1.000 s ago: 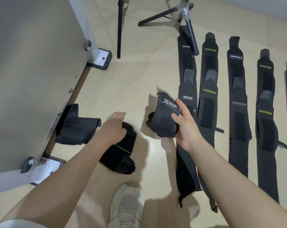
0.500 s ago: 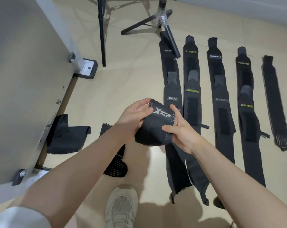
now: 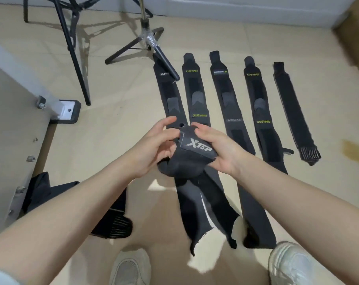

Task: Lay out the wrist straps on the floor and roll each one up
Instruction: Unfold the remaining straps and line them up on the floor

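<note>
Both hands, left hand (image 3: 154, 149) and right hand (image 3: 217, 149), grip one seemingly rolled XTEP strap (image 3: 187, 159) above the floor (image 3: 117, 83).

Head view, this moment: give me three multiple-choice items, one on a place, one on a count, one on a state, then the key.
1. Where is the XTEP strap?
A. flat on the floor
B. held above the floor in both hands
C. draped over the tripod

2. How many straps lie flat in the row on the floor?
A. two
B. five
C. nine

3. What shape is the XTEP strap in?
A. bunched up
B. stretched out straight
C. cut in two

Key:
1 B: the left hand and the right hand both grip it above the laid-out straps.
2 B: five long black straps lie side by side, from the leftmost strap to the rightmost strap.
3 A: it forms a compact wad between the hands.
</note>
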